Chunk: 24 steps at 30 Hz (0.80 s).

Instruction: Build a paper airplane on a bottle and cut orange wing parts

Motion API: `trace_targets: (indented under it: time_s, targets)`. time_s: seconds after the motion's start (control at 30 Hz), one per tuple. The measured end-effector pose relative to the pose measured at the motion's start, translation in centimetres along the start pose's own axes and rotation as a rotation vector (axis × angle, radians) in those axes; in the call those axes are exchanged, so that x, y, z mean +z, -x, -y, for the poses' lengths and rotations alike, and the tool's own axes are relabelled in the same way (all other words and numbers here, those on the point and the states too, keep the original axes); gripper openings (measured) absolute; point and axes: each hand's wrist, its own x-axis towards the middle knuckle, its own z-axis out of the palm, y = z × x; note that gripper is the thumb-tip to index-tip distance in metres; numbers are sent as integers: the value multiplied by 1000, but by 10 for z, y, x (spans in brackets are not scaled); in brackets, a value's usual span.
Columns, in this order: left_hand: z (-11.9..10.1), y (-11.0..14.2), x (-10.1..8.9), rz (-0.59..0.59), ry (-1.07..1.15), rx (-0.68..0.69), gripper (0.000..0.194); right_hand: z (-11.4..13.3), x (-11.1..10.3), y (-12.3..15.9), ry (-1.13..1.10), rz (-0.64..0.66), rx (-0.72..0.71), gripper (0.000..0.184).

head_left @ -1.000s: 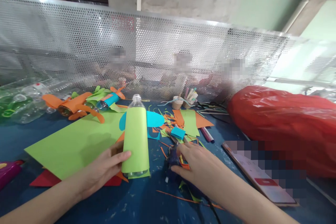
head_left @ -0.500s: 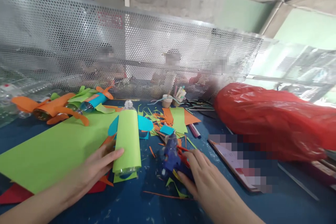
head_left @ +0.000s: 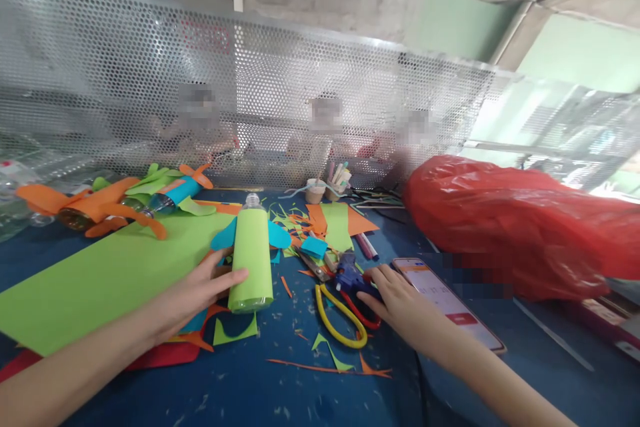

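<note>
My left hand (head_left: 210, 283) is closed on a clear plastic bottle wrapped in light green paper (head_left: 253, 253), gripping its left side. The neck of the bottle points away from me, and blue paper pieces (head_left: 279, 235) stick out on both sides. My right hand (head_left: 393, 293) is closed around the handle of a dark blue glue gun (head_left: 349, 272), which is partly hidden by the fingers. The gun rests by a pair of scissors with yellow and red handles (head_left: 327, 320). Green and orange paper scraps (head_left: 333, 353) lie in front of the scissors.
A large green sheet (head_left: 115, 280) covers the left of the blue table. Paper-covered bottles (head_left: 103, 203) lie behind it. A phone (head_left: 445, 300) and a red plastic bag (head_left: 500, 227) are at the right. Cups with pens (head_left: 340, 183) stand before a perforated metal screen (head_left: 300, 80).
The glue gun has moved right and away from me with my right hand, uncovering the scissors' handles. My left hand and the green-wrapped bottle have shifted slightly right and away.
</note>
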Motion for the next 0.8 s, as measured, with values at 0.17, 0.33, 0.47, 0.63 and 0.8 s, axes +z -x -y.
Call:
trace_targets:
  time_s: [0.17, 0.33, 0.47, 0.63, 0.8]
  targets:
    - [2, -9, -4, -55, -112, -17, 73, 9, -19, -6, 18, -3, 47, 34]
    - [6, -16, -6, -86, -316, 54, 71, 45, -46, -21, -25, -11, -3, 26]
    - [8, -18, -6, -119, -532, 159, 68, 86, -49, -30, -71, 29, -115, 16]
    - [13, -13, -6, -228, -757, 354, 56, 123, -35, -28, -158, 55, -301, 10]
    - [19, 6, -8, -214, -1055, 671, 31, 122, -22, -24, -333, 6, -340, 10]
